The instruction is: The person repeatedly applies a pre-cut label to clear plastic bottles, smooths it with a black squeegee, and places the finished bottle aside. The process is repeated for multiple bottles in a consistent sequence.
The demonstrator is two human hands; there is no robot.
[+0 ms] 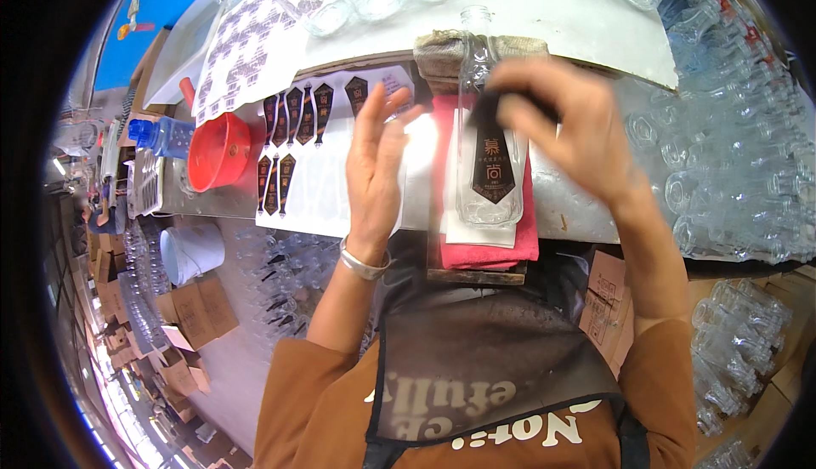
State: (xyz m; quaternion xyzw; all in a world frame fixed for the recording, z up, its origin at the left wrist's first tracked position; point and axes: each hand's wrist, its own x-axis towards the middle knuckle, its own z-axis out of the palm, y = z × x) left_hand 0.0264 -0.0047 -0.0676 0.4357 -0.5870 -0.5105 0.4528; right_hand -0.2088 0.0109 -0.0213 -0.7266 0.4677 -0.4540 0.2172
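The clear glass bottle (468,181) lies on the pink towel (526,235), base toward its near edge; it should prove stiff, slick, breakable, best held by the sides. The left hand (376,163) is spread, empty; the blurred right hand (568,119) apparently grips a dark pad (488,117).

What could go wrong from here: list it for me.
The bottle might shift on the pink towel, since the open left hand isn't steadying it. The black label could crease if the blurred right hand presses unevenly. A wide sweep rightward might knock the closely packed glassware.
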